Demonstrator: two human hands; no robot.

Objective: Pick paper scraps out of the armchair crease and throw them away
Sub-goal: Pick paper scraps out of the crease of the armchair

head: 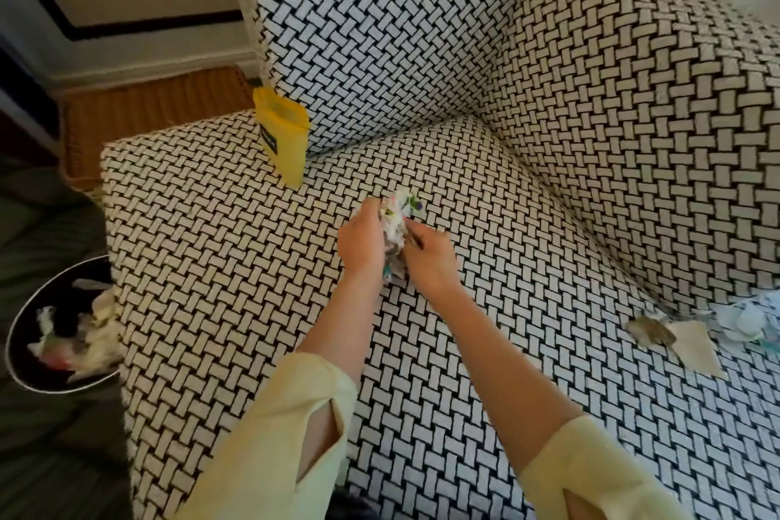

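Over the middle of the armchair seat [236, 249], my left hand [358, 243] and my right hand [428, 255] together hold a crumpled bundle of paper scraps [399, 220], white with coloured print. The fingers of both hands curl round it from either side. More paper scraps [683, 336], beige, brown and pale blue, lie along the crease at the right, where the seat meets the armrest. A round black bin [29, 346] with a pale rim stands on the floor at the left of the chair, with several scraps inside.
A yellow pouch [283, 139] stands upright in the left crease against the left armrest [380, 38]. A wicker basket [147, 110] sits on the floor behind the chair's left side. The backrest [633, 106] rises at the right.
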